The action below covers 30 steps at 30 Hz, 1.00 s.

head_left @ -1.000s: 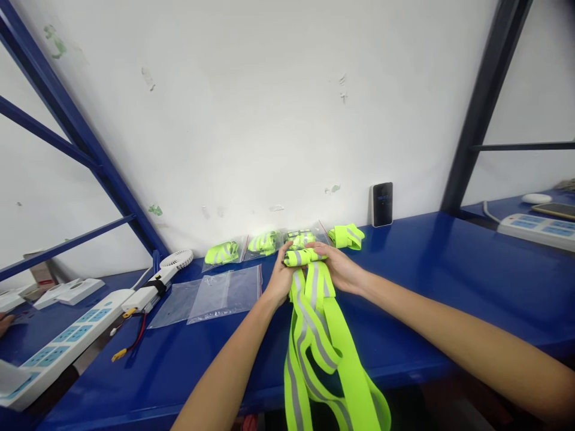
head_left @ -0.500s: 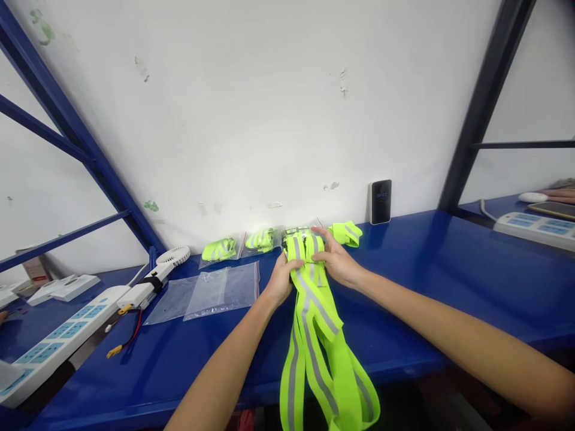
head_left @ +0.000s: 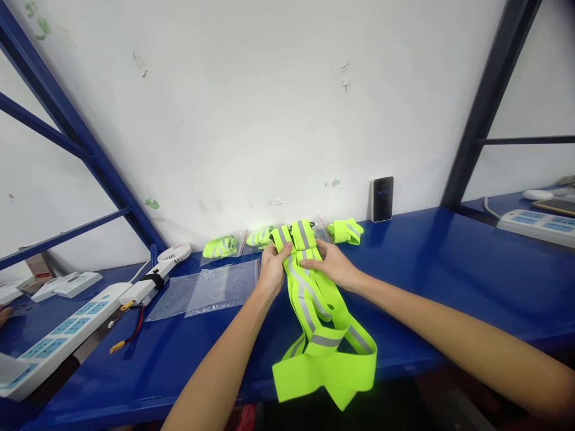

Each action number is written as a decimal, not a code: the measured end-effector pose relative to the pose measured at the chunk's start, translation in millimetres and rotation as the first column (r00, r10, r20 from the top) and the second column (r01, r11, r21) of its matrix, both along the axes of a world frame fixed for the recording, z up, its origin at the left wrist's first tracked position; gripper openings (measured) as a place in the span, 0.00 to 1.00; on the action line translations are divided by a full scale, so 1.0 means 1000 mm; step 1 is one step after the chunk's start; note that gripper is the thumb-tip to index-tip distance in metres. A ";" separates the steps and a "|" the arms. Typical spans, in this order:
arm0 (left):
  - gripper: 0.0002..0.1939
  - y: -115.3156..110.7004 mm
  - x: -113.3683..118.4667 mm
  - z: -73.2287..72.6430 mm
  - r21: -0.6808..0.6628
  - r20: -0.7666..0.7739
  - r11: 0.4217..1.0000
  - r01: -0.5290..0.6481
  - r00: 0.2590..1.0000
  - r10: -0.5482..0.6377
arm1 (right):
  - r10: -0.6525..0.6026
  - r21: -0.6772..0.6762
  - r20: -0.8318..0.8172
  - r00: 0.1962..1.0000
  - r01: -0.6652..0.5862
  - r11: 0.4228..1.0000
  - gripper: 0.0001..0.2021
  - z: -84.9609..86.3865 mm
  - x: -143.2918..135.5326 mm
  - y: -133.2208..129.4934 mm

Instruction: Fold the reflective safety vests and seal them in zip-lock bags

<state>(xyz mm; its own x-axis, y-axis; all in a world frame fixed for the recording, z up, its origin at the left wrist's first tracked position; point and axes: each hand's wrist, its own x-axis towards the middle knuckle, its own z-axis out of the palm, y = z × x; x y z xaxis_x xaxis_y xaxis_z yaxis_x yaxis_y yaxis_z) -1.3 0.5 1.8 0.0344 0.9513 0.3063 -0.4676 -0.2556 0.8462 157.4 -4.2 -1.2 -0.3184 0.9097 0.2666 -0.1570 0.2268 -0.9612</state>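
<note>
One reflective vest (head_left: pixel 314 299) lies on the counter (head_left: pixel 449 269) between my two hands: my left hand (head_left: pixel 272 269) pinches its top edge, my right hand (head_left: pixel 330 263) presses flat on it.

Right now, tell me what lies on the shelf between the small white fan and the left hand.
In the head view, two flat clear plastic bags lie side by side on the blue shelf between the white fan and the left hand.
</note>
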 end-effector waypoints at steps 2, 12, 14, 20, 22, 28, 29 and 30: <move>0.25 -0.001 0.000 0.003 -0.010 0.016 1.000 0.012 1.000 -0.011 | -0.025 0.062 0.025 0.999 0.023 0.998 0.21 0.003 0.000 -0.002; 0.26 0.000 -0.005 0.003 -0.109 0.043 0.988 0.109 0.994 -0.104 | 0.078 0.223 0.224 0.971 -0.129 0.966 0.19 -0.001 0.007 0.001; 0.26 0.000 -0.005 0.002 -0.108 0.036 0.988 0.112 0.993 -0.109 | 0.085 0.205 0.234 0.968 -0.135 0.969 0.20 -0.003 0.008 0.003; 0.24 0.004 -0.006 -0.004 -0.089 0.020 0.988 0.124 0.992 -0.122 | 0.158 0.059 0.145 0.977 -0.167 0.984 0.21 0.000 0.005 0.001; 0.22 0.005 -0.006 -0.008 -0.069 -0.022 0.991 0.116 0.993 -0.117 | 0.166 -0.015 0.083 0.983 -0.165 0.986 0.22 0.002 0.003 -0.001; 0.19 0.008 -0.007 -0.010 0.084 -0.176 0.996 0.036 0.984 -0.021 | 0.141 -0.235 -0.157 0.977 -0.176 0.956 0.18 0.014 0.000 -0.011; 0.19 0.008 -0.007 -0.010 0.118 -0.194 0.993 0.028 0.981 -0.005 | 0.124 -0.267 -0.204 0.971 -0.177 0.947 0.16 0.017 0.000 -0.013; 0.18 0.009 -0.008 -0.010 0.155 -0.215 0.988 0.019 0.977 0.015 | 0.108 -0.293 -0.237 0.966 -0.177 0.940 0.13 0.019 0.000 -0.014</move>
